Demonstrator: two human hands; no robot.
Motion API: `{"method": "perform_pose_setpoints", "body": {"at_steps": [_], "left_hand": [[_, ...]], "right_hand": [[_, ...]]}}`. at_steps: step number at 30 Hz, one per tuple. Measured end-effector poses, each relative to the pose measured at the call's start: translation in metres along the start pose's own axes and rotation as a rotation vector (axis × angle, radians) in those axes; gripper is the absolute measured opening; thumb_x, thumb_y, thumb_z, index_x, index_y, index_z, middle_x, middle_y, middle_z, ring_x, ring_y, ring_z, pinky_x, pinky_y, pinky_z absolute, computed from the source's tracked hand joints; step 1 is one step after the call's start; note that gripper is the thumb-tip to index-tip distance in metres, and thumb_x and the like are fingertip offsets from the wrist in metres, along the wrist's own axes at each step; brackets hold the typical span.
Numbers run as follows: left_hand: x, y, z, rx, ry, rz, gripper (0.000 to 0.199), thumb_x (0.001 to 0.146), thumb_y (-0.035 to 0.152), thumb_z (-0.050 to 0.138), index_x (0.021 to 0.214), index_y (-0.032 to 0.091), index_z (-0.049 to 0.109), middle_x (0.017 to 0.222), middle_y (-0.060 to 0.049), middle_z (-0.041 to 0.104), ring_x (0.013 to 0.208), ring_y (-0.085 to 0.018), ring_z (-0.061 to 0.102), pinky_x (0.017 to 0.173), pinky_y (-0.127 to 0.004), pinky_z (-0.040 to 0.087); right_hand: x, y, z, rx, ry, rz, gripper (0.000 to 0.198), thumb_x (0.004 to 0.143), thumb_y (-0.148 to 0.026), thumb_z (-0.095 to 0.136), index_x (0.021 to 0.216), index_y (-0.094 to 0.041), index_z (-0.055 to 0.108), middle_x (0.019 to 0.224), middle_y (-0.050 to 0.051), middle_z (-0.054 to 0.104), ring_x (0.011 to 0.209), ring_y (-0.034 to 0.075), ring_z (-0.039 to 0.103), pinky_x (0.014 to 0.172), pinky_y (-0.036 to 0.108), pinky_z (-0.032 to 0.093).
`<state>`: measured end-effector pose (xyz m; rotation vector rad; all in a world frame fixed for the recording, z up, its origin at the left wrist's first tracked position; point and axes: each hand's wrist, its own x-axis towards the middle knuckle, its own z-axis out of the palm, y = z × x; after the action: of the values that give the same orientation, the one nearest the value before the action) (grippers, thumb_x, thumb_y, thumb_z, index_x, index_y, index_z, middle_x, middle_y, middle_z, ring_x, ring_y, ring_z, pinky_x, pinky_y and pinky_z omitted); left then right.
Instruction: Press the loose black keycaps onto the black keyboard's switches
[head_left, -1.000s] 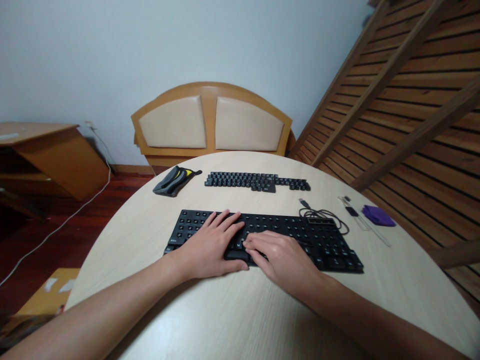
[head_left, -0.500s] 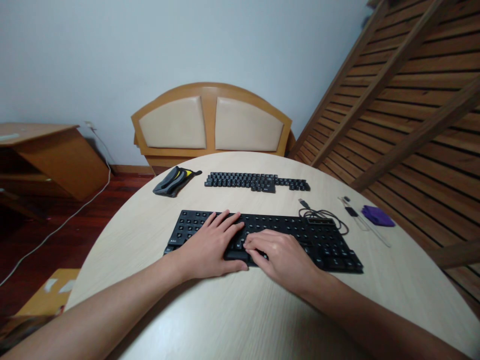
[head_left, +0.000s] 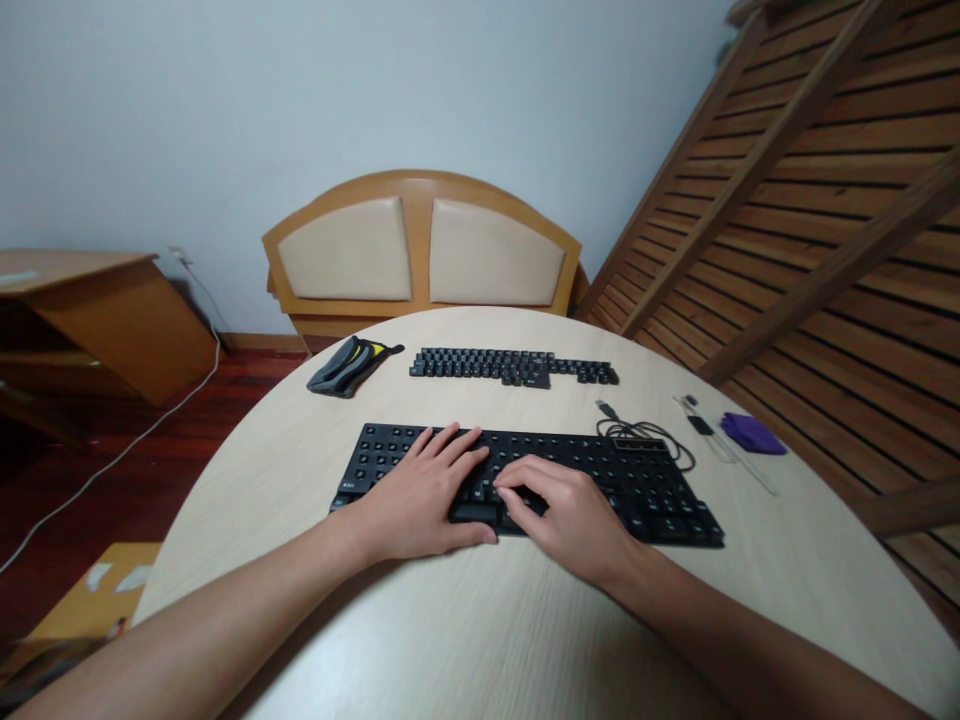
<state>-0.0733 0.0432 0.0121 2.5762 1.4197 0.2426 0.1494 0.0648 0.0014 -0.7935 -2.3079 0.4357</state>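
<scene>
Head view: the keyboard [head_left: 547, 447] lies flat on the pale table [head_left: 465, 620], right in front of the person and under both hands. The left hand [head_left: 424, 500] is spread, its fingers apart and laid over the left part of the keys, with the thumb by the space bar [head_left: 474, 512] near the front edge. It grips nothing. The right hand [head_left: 566, 505] is curled, thumb and fingertips drawn almost together just right of the M key [head_left: 478, 494]; whether a key is pinched between them I cannot tell.

The step looks like careful fingertip work on one key. To do it well, the left palm should bear down evenly, so that the board cannot slide, while its fingers leave the small spot beside the M key clear. The right hand would do best to square up over that key and move straight up or down, since a sideways twist could strain the mount or catch a neighbour. Many places in the upper rows show small sockets without caps, so stray pressure there is best avoided. The loose keys [head_left: 480, 362] lie in neat rows beyond the keyboard, and the cable [head_left: 637, 429] is bunched behind its right part; sleeves or wrists should pass well clear of both.
</scene>
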Motion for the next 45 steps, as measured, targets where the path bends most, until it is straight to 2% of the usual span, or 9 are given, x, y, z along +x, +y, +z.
{"method": "perform_pose_setpoints", "body": {"at_steps": [5, 9, 12, 15, 22, 28, 34, 41, 45], "left_hand": [[0.0, -0.001, 0.002, -0.006, 0.014, 0.011, 0.092, 0.082, 0.078, 0.055, 0.15, 0.018, 0.04, 0.162, -0.015, 0.028, 0.15, -0.039, 0.021, 0.12, -0.059, 0.019], [0.0, -0.003, 0.004, 0.001, 0.015, 0.018, 0.094, 0.081, 0.079, 0.054, 0.15, 0.017, 0.039, 0.162, -0.015, 0.028, 0.149, -0.04, 0.021, 0.12, -0.059, 0.019], [0.001, -0.002, 0.003, 0.013, 0.005, 0.012, 0.094, 0.082, 0.08, 0.052, 0.15, 0.016, 0.039, 0.162, -0.015, 0.028, 0.149, -0.04, 0.021, 0.12, -0.059, 0.018], [0.0, -0.002, 0.002, 0.013, 0.01, 0.016, 0.094, 0.082, 0.079, 0.052, 0.15, 0.016, 0.04, 0.162, -0.015, 0.028, 0.149, -0.04, 0.021, 0.12, -0.059, 0.019], [0.001, -0.001, 0.001, 0.013, 0.008, 0.019, 0.094, 0.082, 0.08, 0.052, 0.15, 0.016, 0.04, 0.162, -0.016, 0.028, 0.149, -0.04, 0.021, 0.12, -0.059, 0.018], [0.001, 0.0, 0.0, 0.008, 0.003, 0.012, 0.095, 0.082, 0.079, 0.052, 0.15, 0.014, 0.04, 0.162, -0.016, 0.028, 0.15, -0.04, 0.02, 0.12, -0.06, 0.018], [0.001, -0.001, 0.002, 0.021, -0.003, 0.013, 0.095, 0.082, 0.079, 0.052, 0.15, 0.014, 0.04, 0.162, -0.015, 0.027, 0.15, -0.039, 0.02, 0.12, -0.059, 0.018], [0.001, 0.0, 0.0, 0.04, -0.01, 0.006, 0.094, 0.082, 0.079, 0.052, 0.15, 0.015, 0.04, 0.162, -0.015, 0.027, 0.15, -0.039, 0.021, 0.12, -0.059, 0.019], [0.001, 0.0, 0.0, 0.03, -0.004, 0.011, 0.094, 0.082, 0.079, 0.053, 0.15, 0.014, 0.04, 0.162, -0.015, 0.028, 0.149, -0.039, 0.022, 0.119, -0.06, 0.02]], "right_hand": [[0.008, 0.004, -0.009, -0.098, 0.068, 0.045, 0.013, 0.093, -0.015, 0.056, 0.092, -0.021, 0.067, 0.094, 0.005, 0.073, 0.092, 0.021, 0.066, 0.086, 0.036, 0.053], [0.02, 0.018, -0.016, -0.237, 0.085, 0.101, 0.013, 0.094, -0.019, 0.056, 0.097, -0.02, 0.068, 0.1, 0.007, 0.073, 0.098, 0.024, 0.064, 0.089, 0.042, 0.052], [0.034, 0.035, -0.018, -0.369, 0.042, 0.136, 0.017, 0.094, -0.021, 0.056, 0.105, -0.018, 0.068, 0.108, 0.009, 0.072, 0.105, 0.027, 0.061, 0.092, 0.043, 0.05], [0.053, 0.052, -0.016, -0.558, -0.059, 0.136, 0.024, 0.094, -0.023, 0.058, 0.115, -0.015, 0.067, 0.118, 0.011, 0.069, 0.11, 0.028, 0.057, 0.095, 0.042, 0.047], [0.095, 0.074, -0.007, -0.678, -0.097, 0.153, 0.031, 0.091, -0.023, 0.061, 0.12, -0.012, 0.067, 0.128, 0.015, 0.063, 0.12, 0.033, 0.048, 0.097, 0.044, 0.043], [0.107, 0.088, 0.002, -0.738, -0.103, 0.186, 0.029, 0.093, -0.02, 0.059, 0.119, -0.011, 0.068, 0.131, 0.017, 0.06, 0.122, 0.033, 0.044, 0.098, 0.043, 0.04], [0.107, 0.097, 0.004, -0.743, -0.111, 0.189, 0.024, 0.092, -0.019, 0.061, 0.113, -0.015, 0.071, 0.127, 0.014, 0.062, 0.121, 0.031, 0.044, 0.096, 0.042, 0.04], [0.104, 0.094, 0.001, -0.686, -0.1, 0.152, 0.013, 0.091, -0.02, 0.064, 0.1, -0.018, 0.073, 0.119, 0.012, 0.066, 0.118, 0.03, 0.047, 0.095, 0.042, 0.039], [0.097, 0.083, -0.006, -0.625, -0.09, 0.137, 0.01, 0.09, -0.021, 0.067, 0.097, -0.018, 0.072, 0.112, 0.011, 0.07, 0.116, 0.031, 0.05, 0.092, 0.042, 0.041]]}}
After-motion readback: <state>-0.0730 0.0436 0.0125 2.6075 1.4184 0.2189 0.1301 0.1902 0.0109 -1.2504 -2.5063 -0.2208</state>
